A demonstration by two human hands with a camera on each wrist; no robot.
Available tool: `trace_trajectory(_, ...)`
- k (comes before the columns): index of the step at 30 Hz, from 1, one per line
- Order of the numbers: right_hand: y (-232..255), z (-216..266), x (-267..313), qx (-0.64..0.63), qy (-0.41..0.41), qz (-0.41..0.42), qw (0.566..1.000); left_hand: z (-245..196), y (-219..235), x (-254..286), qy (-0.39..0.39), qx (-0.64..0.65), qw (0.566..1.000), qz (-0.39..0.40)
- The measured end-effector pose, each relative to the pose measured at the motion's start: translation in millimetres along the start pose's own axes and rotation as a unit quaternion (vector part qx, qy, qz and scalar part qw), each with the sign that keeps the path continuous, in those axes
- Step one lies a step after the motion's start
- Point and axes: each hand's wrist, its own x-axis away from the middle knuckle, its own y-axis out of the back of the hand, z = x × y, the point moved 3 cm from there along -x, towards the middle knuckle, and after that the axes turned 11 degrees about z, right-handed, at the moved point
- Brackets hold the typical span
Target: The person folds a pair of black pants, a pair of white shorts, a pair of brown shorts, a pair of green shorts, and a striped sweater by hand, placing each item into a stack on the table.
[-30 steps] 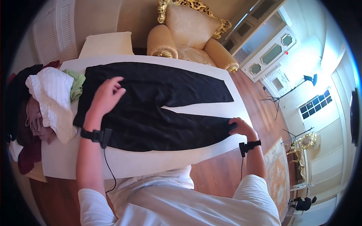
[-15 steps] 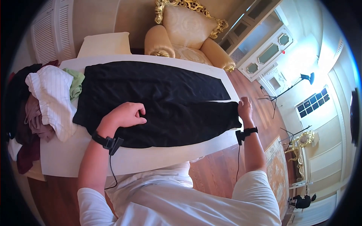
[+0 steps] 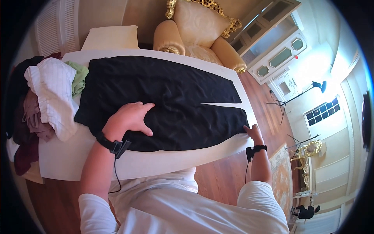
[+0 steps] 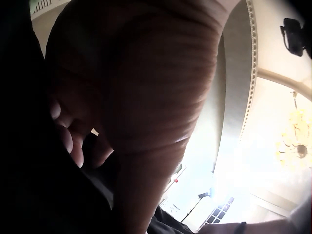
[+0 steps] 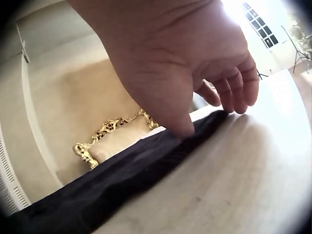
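Note:
Black trousers (image 3: 167, 93) lie spread over the white-topped table (image 3: 156, 158), the waist on the left and both legs toward the right, with a narrow slit between the legs. My left hand (image 3: 131, 118) rests on the upper part of the near leg, thumb and index finger spread apart. Dark cloth lies against its fingertips in the left wrist view. At the near corner of the hem is my right hand (image 3: 254, 133). In the right wrist view its thumb (image 5: 183, 127) touches the black cloth, while the loosely bent fingers (image 5: 234, 92) reach the tabletop past the hem.
A heap of clothes fills the left end of the table: a white striped garment (image 3: 52, 93), a green one (image 3: 80, 76) and darker pieces. Behind the table stand a gilded armchair (image 3: 198, 29) and a cream-covered seat (image 3: 111, 38). Light stands (image 3: 286, 103) are farther right.
My left hand has moved from near the waist down onto the near leg. The right hand went up along the hem, then back to its near corner. The gap between the legs has narrowed.

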Motion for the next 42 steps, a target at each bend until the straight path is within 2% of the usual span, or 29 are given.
trace_trajectory(2,-14.1,-14.4,-6.4,-0.077,-0.053,0.114,0.989,-7.1,6.3,3.7,0.019,0.005,0.999,0.040)
trace_trajectory(3,4.2,3.2,10.9,-0.164,-0.045,0.127,0.977,-5.8,6.3,4.3,0.006,0.017,0.999,0.051)
trace_trajectory(5,3.2,2.1,16.5,-0.229,-0.058,0.144,0.961,-1.6,7.0,6.8,-0.015,0.036,0.997,0.072)
trace_trajectory(8,16.1,4.4,26.7,-0.344,-0.041,0.170,0.923,6.9,25.4,19.0,0.014,0.090,0.993,0.075)
trace_trajectory(10,1.3,-15.4,15.2,-0.424,-0.041,0.186,0.885,13.0,51.2,44.4,0.069,0.115,0.991,-0.016)
trace_trajectory(12,-25.0,-39.7,0.7,-0.446,-0.083,0.124,0.883,32.7,68.9,72.1,0.141,0.072,0.979,-0.125)
trace_trajectory(13,-26.1,-39.2,0.4,-0.444,-0.085,0.126,0.883,39.6,74.9,90.5,0.200,0.092,0.962,-0.163)
trace_trajectory(14,-22.4,-41.2,3.8,-0.443,-0.090,0.128,0.883,53.3,75.5,106.1,0.253,0.058,0.948,-0.184)
trace_trajectory(16,-38.2,-54.3,-2.6,-0.435,-0.054,0.078,0.896,75.6,68.3,135.5,0.328,0.033,0.921,-0.207)
trace_trajectory(18,-39.5,-50.9,1.3,-0.452,-0.047,0.082,0.887,92.7,49.9,155.7,0.345,0.018,0.908,-0.237)
trace_trajectory(19,-36.9,-48.8,3.9,-0.457,-0.042,0.112,0.881,99.1,38.5,162.2,0.331,-0.005,0.909,-0.255)
trace_trajectory(20,-34.5,-46.0,4.9,-0.463,-0.036,0.140,0.874,91.7,36.6,164.5,0.351,0.000,0.910,-0.222)
trace_trajectory(22,-43.9,-53.6,-2.5,-0.444,-0.035,0.155,0.882,102.4,19.1,169.5,0.322,0.005,0.906,-0.276)
trace_trajectory(24,-57.2,-62.9,-10.3,-0.451,-0.038,0.154,0.878,118.0,4.9,172.7,0.299,0.121,0.899,-0.296)
trace_trajectory(26,-60.4,-64.2,-10.4,-0.409,-0.059,0.106,0.905,125.5,-3.6,178.4,0.266,0.206,0.888,-0.313)
trace_trajectory(28,-56.9,-58.6,-2.6,-0.249,-0.065,-0.005,0.966,130.5,-4.3,183.9,0.219,0.257,0.880,-0.333)
trace_trajectory(29,-51.0,-47.6,8.5,-0.160,-0.116,-0.022,0.980,136.2,-7.4,187.0,0.215,0.261,0.878,-0.338)
trace_trajectory(32,-40.3,-25.2,23.2,-0.140,-0.147,-0.026,0.979,106.2,-6.8,177.1,0.206,0.314,0.871,-0.317)
trace_trajectory(33,-35.7,-20.8,25.7,-0.139,-0.149,-0.008,0.979,109.3,-7.4,177.3,0.211,0.316,0.880,-0.285)
trace_trajectory(36,-26.6,-20.7,28.2,-0.167,-0.124,0.006,0.978,99.8,-0.9,182.9,0.211,0.321,0.878,-0.286)
trace_trajectory(39,-28.0,-33.0,19.5,-0.167,-0.117,0.042,0.978,108.2,6.5,210.2,0.222,0.278,0.866,-0.352)
trace_trajectory(42,-34.8,-44.4,15.9,-0.184,-0.108,0.043,0.976,112.9,10.6,246.8,0.292,0.261,0.869,-0.302)
